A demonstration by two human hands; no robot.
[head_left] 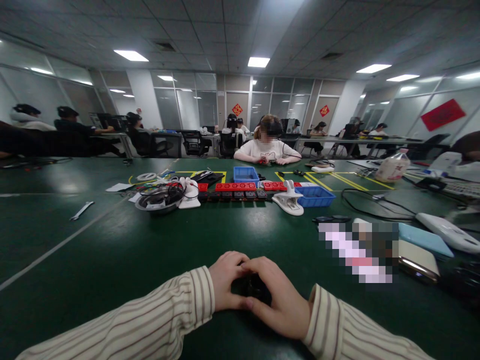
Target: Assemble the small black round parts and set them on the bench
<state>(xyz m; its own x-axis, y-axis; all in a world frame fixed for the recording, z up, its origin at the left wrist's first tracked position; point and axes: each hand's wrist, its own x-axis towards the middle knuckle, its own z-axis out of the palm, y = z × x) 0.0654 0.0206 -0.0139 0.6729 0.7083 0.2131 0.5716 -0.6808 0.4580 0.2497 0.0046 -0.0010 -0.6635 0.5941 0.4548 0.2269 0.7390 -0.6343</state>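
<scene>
In the head view my left hand point(227, 281) and my right hand point(279, 299) meet low in the middle, over the green table. Between them sits a small dark glossy object point(256, 289), mostly covered by my fingers and palms, so its kind does not show. The fingertips of both hands touch above it, and the thumbs meet on the near side. My fingers curl round the object from left and right. Striped cream sleeves cover both wrists.
Ahead on the green table point(165, 250) are red and black power strips point(234, 188), a white clip point(290, 200), blue trays point(315, 195) and a bowl of cables point(159, 199). A wrench point(81, 211) lies left; phones point(418, 260) and a bottle point(393, 166) are right. A person point(267, 142) sits opposite.
</scene>
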